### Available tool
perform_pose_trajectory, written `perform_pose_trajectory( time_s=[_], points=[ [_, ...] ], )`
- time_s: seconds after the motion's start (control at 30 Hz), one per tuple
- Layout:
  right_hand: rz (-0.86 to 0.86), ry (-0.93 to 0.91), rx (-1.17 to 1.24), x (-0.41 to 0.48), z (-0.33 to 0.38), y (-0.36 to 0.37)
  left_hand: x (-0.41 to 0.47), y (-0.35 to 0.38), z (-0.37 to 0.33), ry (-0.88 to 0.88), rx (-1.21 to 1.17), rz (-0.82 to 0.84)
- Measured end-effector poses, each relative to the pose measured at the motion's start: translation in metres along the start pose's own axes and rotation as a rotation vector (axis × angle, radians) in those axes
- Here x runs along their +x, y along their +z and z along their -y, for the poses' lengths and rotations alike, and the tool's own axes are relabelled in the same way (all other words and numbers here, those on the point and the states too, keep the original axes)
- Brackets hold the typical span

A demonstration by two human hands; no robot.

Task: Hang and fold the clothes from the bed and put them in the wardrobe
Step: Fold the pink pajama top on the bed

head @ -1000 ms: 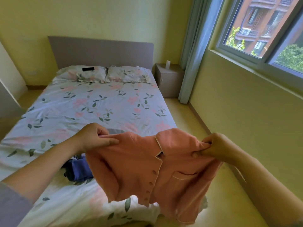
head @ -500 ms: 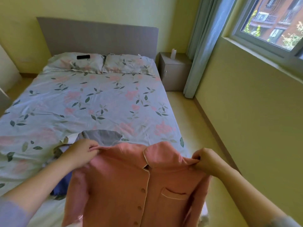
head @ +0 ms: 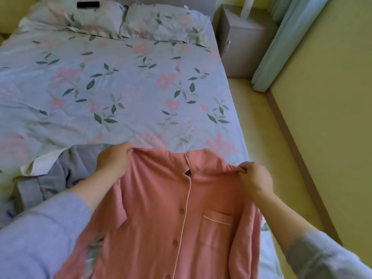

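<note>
Floral bedding covered the bed, which filled the view from 9 o'clock round to 12, with two pillows at its head and a small black object on the left one. At about 9 o'clock a crumpled grey garment lay on the cover just beside the left hand, seemingly waiting its turn. That hand was clamped on one shoulder of the pink shirt, fingers curled over the seam. The shirt hung at 6 o'clock, buttoned front and chest pocket facing the person, collar uppermost, its lower part draped toward the near edge of the bed. The right hand at 4 o'clock pinched the other shoulder in the same way. Holding both shoulders apart kept the cloth spread and square, probably so it could be laid flat for folding or put on a hanger. A bedside cabinet and pale curtain stood at 1 o'clock
</note>
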State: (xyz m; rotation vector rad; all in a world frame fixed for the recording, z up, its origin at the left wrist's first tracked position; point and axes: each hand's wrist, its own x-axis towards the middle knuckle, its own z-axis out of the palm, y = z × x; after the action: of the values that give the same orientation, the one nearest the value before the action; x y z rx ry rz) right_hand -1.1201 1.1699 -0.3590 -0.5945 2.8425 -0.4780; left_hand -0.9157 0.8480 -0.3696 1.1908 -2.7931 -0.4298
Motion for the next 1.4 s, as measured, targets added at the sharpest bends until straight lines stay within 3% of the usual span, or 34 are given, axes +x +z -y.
perform_pose_trajectory(
  time_s=[0.17,0.3,0.47,0.73,0.9,1.0,1.23,1.4],
  points=[
    [-0.121,0.155,-0.032,0.058,-0.016,0.081,0.066,0.081,-0.002,0.079,0.126,0.038],
    [-0.021,0.191,0.018,0.055,-0.02,0.154,0.059,0.154,0.016,0.055,0.064,0.123],
    [0.172,0.131,0.113,-0.004,-0.013,0.228,-0.01,0.205,0.051,0.068,-0.135,0.222],
    [0.354,0.089,0.21,-0.07,0.037,0.287,-0.104,0.21,0.128,-0.117,-0.07,0.39],
    [0.392,0.038,0.207,-0.093,0.058,0.307,-0.116,0.204,0.151,-0.211,0.066,0.338],
    [0.389,-0.002,0.252,-0.087,0.075,0.315,-0.106,0.203,0.163,-0.222,0.023,0.26],
    [0.371,-0.198,0.261,-0.04,0.142,0.331,-0.091,0.206,0.176,-0.297,0.006,0.291],
    [0.43,-0.388,0.118,-0.004,0.198,0.35,-0.101,0.201,0.211,-0.408,-0.006,0.253]
  ],
)
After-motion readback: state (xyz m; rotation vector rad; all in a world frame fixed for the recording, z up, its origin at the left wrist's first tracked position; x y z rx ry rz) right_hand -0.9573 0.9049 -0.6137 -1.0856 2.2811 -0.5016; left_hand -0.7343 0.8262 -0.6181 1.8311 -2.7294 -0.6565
